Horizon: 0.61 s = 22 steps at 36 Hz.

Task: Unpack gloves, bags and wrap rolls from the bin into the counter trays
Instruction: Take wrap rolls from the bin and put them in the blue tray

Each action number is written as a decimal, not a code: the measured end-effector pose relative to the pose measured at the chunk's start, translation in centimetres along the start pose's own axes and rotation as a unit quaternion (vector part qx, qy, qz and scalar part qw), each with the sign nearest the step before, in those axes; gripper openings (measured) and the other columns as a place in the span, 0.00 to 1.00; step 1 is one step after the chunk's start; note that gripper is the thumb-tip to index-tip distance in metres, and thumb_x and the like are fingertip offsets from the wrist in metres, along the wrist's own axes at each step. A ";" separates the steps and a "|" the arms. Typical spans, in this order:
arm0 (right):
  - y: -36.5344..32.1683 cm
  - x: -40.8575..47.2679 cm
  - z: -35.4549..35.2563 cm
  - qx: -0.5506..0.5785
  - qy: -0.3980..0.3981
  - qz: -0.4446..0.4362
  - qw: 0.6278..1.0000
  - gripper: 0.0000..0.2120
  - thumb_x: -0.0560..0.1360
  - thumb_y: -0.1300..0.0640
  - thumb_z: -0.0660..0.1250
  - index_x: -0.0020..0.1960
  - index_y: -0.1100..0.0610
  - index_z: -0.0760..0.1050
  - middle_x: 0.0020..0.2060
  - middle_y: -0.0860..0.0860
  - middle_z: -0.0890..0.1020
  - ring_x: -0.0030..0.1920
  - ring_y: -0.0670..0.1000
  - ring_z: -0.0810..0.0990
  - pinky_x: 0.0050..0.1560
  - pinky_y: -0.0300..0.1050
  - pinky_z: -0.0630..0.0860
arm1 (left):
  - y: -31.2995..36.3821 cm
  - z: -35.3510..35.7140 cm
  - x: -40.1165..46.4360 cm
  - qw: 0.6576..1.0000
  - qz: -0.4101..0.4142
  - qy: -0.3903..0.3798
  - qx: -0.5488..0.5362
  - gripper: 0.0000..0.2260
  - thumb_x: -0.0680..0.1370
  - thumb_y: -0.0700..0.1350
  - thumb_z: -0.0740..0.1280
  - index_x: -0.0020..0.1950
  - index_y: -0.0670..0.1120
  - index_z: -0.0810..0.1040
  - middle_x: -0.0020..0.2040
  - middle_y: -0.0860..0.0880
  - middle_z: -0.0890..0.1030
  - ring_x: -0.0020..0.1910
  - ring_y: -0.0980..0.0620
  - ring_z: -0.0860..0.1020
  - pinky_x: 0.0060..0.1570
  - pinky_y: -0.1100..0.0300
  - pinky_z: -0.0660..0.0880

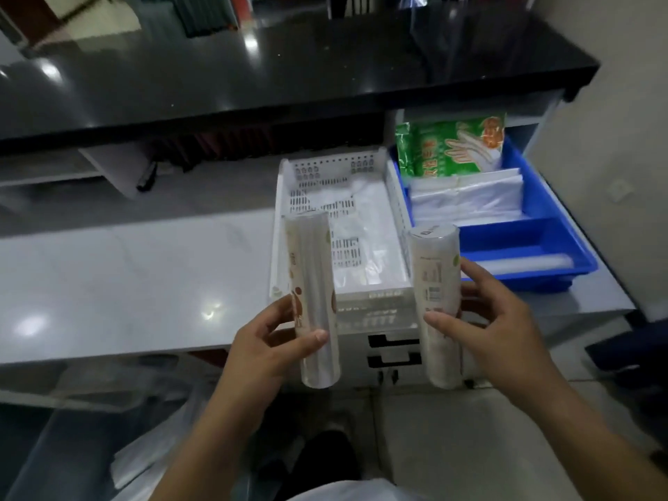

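Counter (144,269) at centre frame: left hand (264,341) and right hand (495,320) each pinch an upright wrap roll (312,283); loose fingertip grips risk slippage.

— Where does the head view look from?

— From the person's head, standing at the grey counter (144,269), facing forward and steeply down.

— How close?

— Near: both forearms rise from the bottom edge, with the left hand (267,341) and right hand (495,320) low in the centre. The wide lens bends the black upper counter (289,66) across the top.

— Any second view?

— None; only this one.
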State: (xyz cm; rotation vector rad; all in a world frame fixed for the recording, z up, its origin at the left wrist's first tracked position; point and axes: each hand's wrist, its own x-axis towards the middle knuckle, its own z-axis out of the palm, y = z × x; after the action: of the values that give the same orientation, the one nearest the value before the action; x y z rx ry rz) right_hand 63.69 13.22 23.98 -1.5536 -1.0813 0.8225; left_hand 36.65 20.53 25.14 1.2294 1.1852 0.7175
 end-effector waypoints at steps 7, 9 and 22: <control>-1.2 5.6 -5.6 -0.150 0.021 -0.052 0.987 0.37 0.67 0.53 0.78 0.66 0.26 0.66 0.55 0.33 0.79 0.55 0.35 0.78 0.49 0.28 0.76 | 2.9 1.6 5.5 0.999 0.027 -0.046 0.012 0.28 0.62 0.54 0.77 0.61 0.57 0.80 0.54 0.60 0.85 0.50 0.58 0.84 0.41 0.64 0.81; -1.4 8.0 -7.0 -0.215 0.020 -0.071 0.974 0.38 0.68 0.55 0.77 0.68 0.28 0.66 0.55 0.34 0.77 0.53 0.33 0.76 0.48 0.23 0.71 | 3.7 1.8 7.5 0.998 0.029 -0.061 0.013 0.29 0.61 0.54 0.77 0.62 0.56 0.81 0.55 0.58 0.85 0.51 0.56 0.84 0.46 0.61 0.80; 3.6 19.0 -9.8 -0.580 -0.205 0.003 0.788 0.28 0.77 0.55 0.68 0.75 0.44 0.66 0.66 0.50 0.77 0.63 0.54 0.74 0.62 0.51 0.71 | 5.7 4.5 19.8 0.987 0.006 -0.161 -0.002 0.25 0.64 0.54 0.75 0.62 0.58 0.81 0.54 0.56 0.85 0.50 0.55 0.84 0.44 0.56 0.77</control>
State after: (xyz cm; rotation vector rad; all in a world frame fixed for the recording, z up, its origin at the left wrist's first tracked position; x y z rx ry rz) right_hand 80.24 27.15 23.15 -2.4166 -2.1507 0.4680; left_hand 47.47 38.61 24.57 1.2943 0.9092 0.5050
